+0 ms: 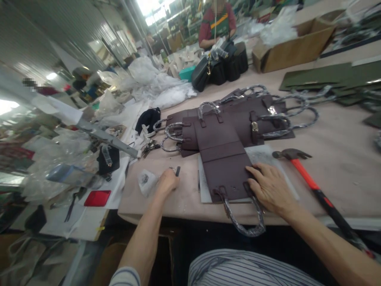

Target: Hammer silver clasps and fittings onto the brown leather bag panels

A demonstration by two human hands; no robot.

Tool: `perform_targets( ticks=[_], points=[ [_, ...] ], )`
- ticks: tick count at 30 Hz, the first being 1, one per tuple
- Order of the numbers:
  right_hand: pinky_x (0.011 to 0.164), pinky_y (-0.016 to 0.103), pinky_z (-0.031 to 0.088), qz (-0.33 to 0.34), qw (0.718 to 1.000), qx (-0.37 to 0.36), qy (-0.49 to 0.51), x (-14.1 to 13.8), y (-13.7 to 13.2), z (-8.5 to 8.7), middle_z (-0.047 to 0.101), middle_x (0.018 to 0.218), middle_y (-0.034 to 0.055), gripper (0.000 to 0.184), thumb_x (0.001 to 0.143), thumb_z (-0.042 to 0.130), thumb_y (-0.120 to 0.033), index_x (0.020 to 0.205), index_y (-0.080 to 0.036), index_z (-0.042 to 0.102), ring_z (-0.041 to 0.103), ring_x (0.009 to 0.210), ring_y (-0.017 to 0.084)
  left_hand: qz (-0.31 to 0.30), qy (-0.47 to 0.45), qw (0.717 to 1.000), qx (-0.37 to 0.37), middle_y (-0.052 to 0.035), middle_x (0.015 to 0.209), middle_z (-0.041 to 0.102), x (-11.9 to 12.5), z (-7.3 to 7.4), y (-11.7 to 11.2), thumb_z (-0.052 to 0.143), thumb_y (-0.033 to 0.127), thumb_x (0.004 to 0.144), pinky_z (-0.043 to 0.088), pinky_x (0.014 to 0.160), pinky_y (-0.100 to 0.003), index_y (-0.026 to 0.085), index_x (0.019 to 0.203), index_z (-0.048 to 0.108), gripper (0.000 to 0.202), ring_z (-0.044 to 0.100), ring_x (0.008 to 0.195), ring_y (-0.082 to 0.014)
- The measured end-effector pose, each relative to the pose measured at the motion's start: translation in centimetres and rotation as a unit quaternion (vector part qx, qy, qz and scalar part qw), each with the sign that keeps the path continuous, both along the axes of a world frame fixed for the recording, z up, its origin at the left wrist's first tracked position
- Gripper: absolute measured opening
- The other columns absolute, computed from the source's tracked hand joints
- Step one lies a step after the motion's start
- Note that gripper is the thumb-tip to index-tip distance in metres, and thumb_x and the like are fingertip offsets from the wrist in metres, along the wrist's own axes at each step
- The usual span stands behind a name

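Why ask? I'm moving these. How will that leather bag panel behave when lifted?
The leather bag panel looks stiff, lying flat, but may fold at its crease. The plastic-wrapped handle probably adds weight, so that end may dip.

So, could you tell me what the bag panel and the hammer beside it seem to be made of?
The bag panel looks like plum-brown leather or a leather-like synthetic, matte and smooth; the picture cannot settle which. The hammer has a dark, dull head that looks like steel, and its glossy orange and black shaft is probably fibreglass with a rubber sleeve, judging by its sheen.
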State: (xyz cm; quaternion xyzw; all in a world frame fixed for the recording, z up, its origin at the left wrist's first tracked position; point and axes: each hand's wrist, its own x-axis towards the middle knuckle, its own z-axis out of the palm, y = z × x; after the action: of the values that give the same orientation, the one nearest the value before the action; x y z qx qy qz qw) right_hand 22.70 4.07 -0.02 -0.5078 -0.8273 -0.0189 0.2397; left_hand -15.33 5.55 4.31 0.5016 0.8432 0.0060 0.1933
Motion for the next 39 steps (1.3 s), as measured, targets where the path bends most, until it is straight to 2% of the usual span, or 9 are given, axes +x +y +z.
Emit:
perform_targets(
  ticks=[4,8,12,15,17,23,27,35,39],
  points=[
    [0.101,0.052,0.042,-0.007,1.0,-0.012,0.01,-0.1,-0.3,0.3,0.059,0.128,0.0184,0.043,0.101,0.04,-0.034,0.13,-0.012,0.064,0.052,0.118,0.033,0.002,-0.082,0.997,-0.009,-0.0042,0.047,0.058,-0.7,0.1,0.3,0.067,0.018,0.069,0.046,0.053,-0.027,0.016,0.058,0.061,0.013,0.064,0.053,-0.0227],
    [0.105,0.05,0.039,-0.011,1.0,-0.02,0.007,-0.2,-0.5,0.3,0.058,0.128,0.0173,0.042,0.101,0.042,-0.033,0.13,-0.012,0.064,0.051,0.117,0.032,0.009,-0.22,0.975,0.042,-0.0031,0.061,0.067,0.6,1.0,-1.4,0.063,0.032,0.076,0.047,0.051,-0.021,0.015,0.074,0.063,0.018,0.065,0.055,-0.0157],
    [0.105,0.049,0.038,-0.011,1.0,-0.017,0.011,-0.1,-0.5,0.1,0.058,0.128,0.0172,0.041,0.101,0.043,-0.033,0.13,-0.012,0.063,0.05,0.118,0.032,0.023,-0.467,0.869,0.163,-0.0045,0.072,0.07,5.5,1.6,-3.1,0.077,0.041,0.068,0.053,0.055,-0.022,0.012,0.085,0.063,0.036,0.068,0.063,-0.0156],
    [0.105,0.05,0.038,-0.01,1.0,-0.019,0.016,-0.1,-0.5,0.1,0.058,0.128,0.017,0.041,0.1,0.045,-0.033,0.13,-0.013,0.064,0.05,0.119,0.033,0.028,-0.574,0.793,0.204,-0.0028,0.076,0.07,10.1,1.2,-3.6,0.083,0.042,0.066,0.057,0.059,-0.024,0.014,0.092,0.061,0.045,0.069,0.065,-0.0151],
    [0.106,0.051,0.038,-0.011,1.0,-0.022,0.015,-0.2,-0.5,0.2,0.058,0.128,0.0169,0.041,0.099,0.045,-0.032,0.129,-0.013,0.064,0.05,0.119,0.033,0.041,-0.605,0.766,0.214,-0.0005,0.074,0.068,12.6,0.5,-3.8,0.086,0.043,0.064,0.059,0.059,-0.026,0.016,0.093,0.058,0.049,0.072,0.066,-0.0171],
    [0.106,0.051,0.038,-0.014,0.999,-0.034,0.02,-0.2,-0.7,0.4,0.058,0.128,0.0167,0.041,0.099,0.045,-0.033,0.13,-0.013,0.064,0.051,0.117,0.032,0.009,-0.554,0.785,0.276,0.0011,0.077,0.064,16.1,-1.1,-4.6,0.082,0.038,0.073,0.06,0.066,-0.025,0.018,0.085,0.054,0.036,0.075,0.072,-0.0174],
    [0.107,0.053,0.037,-0.016,0.999,-0.035,0.027,-0.2,-0.7,0.5,0.059,0.128,0.0179,0.042,0.099,0.045,-0.034,0.13,-0.012,0.064,0.051,0.116,0.034,0.003,-0.501,0.791,0.35,-0.0011,0.085,0.068,17.0,-1.4,-5.4,0.074,0.037,0.082,0.061,0.078,-0.028,0.018,0.101,0.057,0.032,0.075,0.078,-0.0164],
    [0.109,0.05,0.035,-0.023,0.998,-0.045,0.039,-0.3,-0.8,0.7,0.058,0.129,0.0156,0.04,0.099,0.047,-0.033,0.129,-0.014,0.064,0.049,0.12,0.032,-0.131,-0.474,0.825,0.278,-0.0063,0.101,0.075,14.5,-1.5,-6.8,0.062,0.031,0.095,0.059,0.09,-0.033,0.02,0.114,0.058,0.023,0.074,0.098,-0.0188],
    [0.108,0.049,0.035,-0.022,0.998,-0.045,0.035,-0.3,-0.8,0.9,0.059,0.126,0.0162,0.039,0.098,0.048,-0.032,0.127,-0.013,0.065,0.05,0.118,0.032,-0.114,-0.486,0.822,0.273,-0.0072,0.1,0.076,14.1,-1.8,-6.6,0.067,0.036,0.092,0.061,0.088,-0.034,0.019,0.102,0.063,0.02,0.074,0.096,-0.0203]
  ],
)
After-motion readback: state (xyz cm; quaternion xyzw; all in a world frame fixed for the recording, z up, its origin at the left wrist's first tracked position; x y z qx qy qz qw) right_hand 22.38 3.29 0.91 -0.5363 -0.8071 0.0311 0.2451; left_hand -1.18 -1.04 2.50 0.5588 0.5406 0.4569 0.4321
